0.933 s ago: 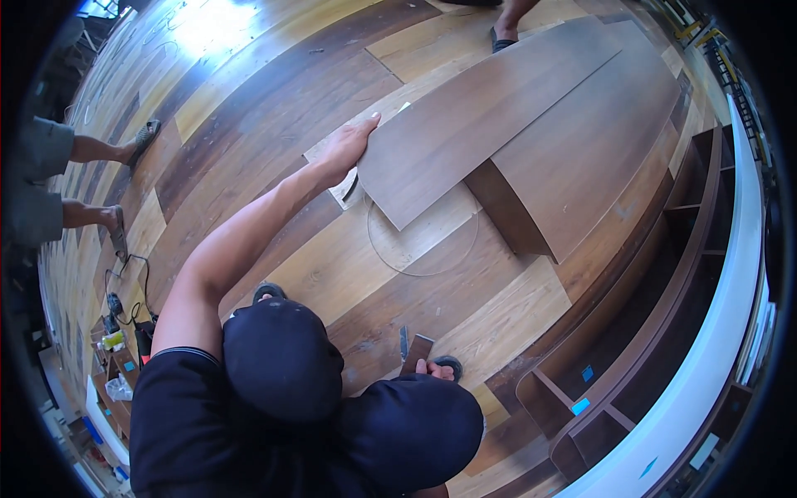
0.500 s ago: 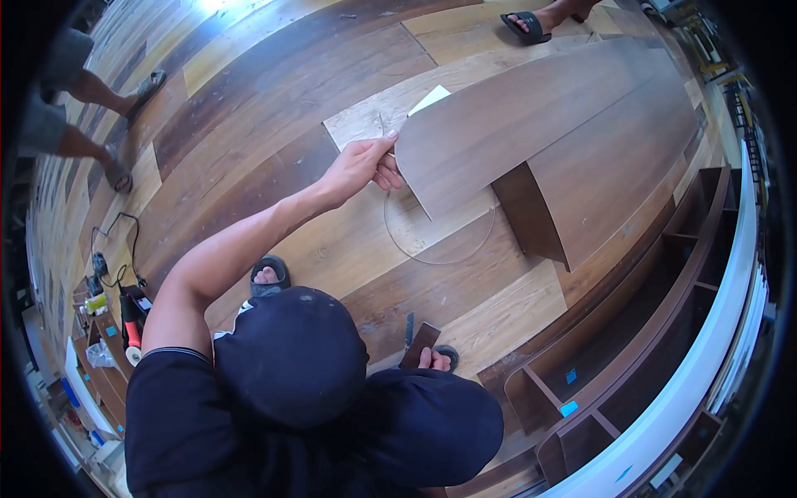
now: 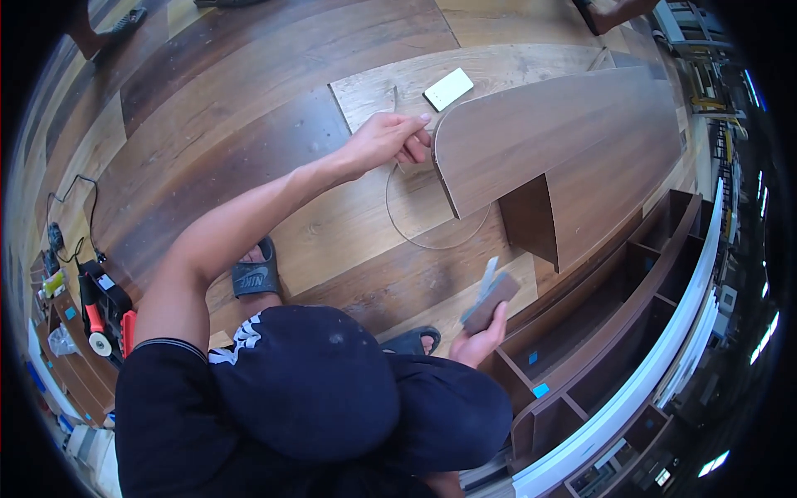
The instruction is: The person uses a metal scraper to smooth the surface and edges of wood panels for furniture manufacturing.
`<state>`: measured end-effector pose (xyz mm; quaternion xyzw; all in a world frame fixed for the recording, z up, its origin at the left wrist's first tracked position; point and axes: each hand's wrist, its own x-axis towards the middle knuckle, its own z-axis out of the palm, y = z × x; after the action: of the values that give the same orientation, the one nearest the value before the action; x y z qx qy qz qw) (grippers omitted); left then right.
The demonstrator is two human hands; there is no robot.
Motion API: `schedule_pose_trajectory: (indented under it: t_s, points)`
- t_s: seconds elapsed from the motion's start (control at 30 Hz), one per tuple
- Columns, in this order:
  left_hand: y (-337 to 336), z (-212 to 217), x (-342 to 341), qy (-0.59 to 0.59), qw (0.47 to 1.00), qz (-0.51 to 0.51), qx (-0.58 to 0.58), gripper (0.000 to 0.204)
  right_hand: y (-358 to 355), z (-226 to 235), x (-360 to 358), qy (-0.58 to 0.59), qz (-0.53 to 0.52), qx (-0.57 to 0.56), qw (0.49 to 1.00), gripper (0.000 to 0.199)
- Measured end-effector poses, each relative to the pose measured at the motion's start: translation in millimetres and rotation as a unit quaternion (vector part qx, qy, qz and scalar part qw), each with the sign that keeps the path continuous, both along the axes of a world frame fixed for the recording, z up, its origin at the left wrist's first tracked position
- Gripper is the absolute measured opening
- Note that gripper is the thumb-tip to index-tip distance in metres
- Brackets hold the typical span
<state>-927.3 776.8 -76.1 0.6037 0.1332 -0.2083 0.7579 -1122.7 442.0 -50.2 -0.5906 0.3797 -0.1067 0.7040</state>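
Observation:
My left hand (image 3: 388, 141) reaches far forward, its fingers curled on the rounded near corner of a large brown wood panel (image 3: 573, 133) that lies on the floor. A brown upright divider (image 3: 531, 220) stands under the panel's near edge. Close to my body, my right hand (image 3: 479, 340) holds up a small brown block with a grey strip (image 3: 490, 297). A thin circle line (image 3: 415, 236) is drawn on the pale plank below the panel's corner. A white rectangular card (image 3: 448, 89) lies on a pale board (image 3: 374, 95) just beyond my left hand.
My sandalled feet (image 3: 257, 274) stand on the plank floor. A brown shelf unit with compartments (image 3: 606, 349) lies along the right. A red and black power tool (image 3: 104, 319) with cables sits at the left. Other people's feet (image 3: 602, 12) show at the top.
My left hand has gone from lying flat along the panel's edge to curling its fingers on the rounded corner. My right hand has lifted the block higher and further right.

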Motion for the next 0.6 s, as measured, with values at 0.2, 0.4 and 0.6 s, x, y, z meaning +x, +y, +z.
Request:
schedule_pose_trajectory:
  t_s: [0.2, 0.4, 0.6]
  points:
    - [25.4, -50.2, -103.4, -0.042, 0.992, 0.031, 0.112, 0.038, 43.6, 74.8, 120.0, -0.109, 0.2, 0.098, 0.969, 0.03]
    - [67.7, -47.8, -253.7, -0.182, 0.884, -0.112, 0.416, 0.018, 83.4, 85.1, 175.7, -0.038, 0.304, 0.07, 0.949, 0.029]
    - [82.8, -44.8, -303.7, -0.277, 0.847, -0.158, 0.424, 0.018, 82.1, 69.1, 208.7, -0.015, 0.354, 0.039, 0.934, 0.027]
